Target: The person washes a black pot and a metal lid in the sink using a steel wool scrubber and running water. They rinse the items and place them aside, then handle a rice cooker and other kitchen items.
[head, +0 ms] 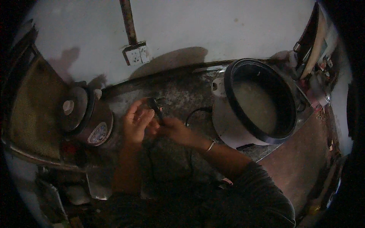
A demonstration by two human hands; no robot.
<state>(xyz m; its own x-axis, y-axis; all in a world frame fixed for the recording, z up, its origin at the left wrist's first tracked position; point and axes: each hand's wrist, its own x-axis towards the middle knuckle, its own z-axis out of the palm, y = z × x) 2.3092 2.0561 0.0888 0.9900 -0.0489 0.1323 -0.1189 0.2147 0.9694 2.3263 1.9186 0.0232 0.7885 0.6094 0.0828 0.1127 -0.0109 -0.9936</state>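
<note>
A black power plug (154, 105) with metal pins is held up above the dark, stained worktop (182, 88). My left hand (137, 122) has its fingers and thumb around the plug's head. Just below, my right hand (178, 130) grips the plug where its black cord begins; a bangle circles that wrist. To the right stands a large pale round appliance (225, 119) with a thick black rim and an open top. Its deep inside is dim, so any contents are hard to make out. A black cord (196, 110) curves out from its side.
On the white wall ahead hangs a switch-and-socket board (137, 55) below a vertical conduit (129, 22). A lidded round container (104, 125) with a label stands at the left, beside a brownish panel (37, 111). Assorted clutter (320, 88) fills the far right.
</note>
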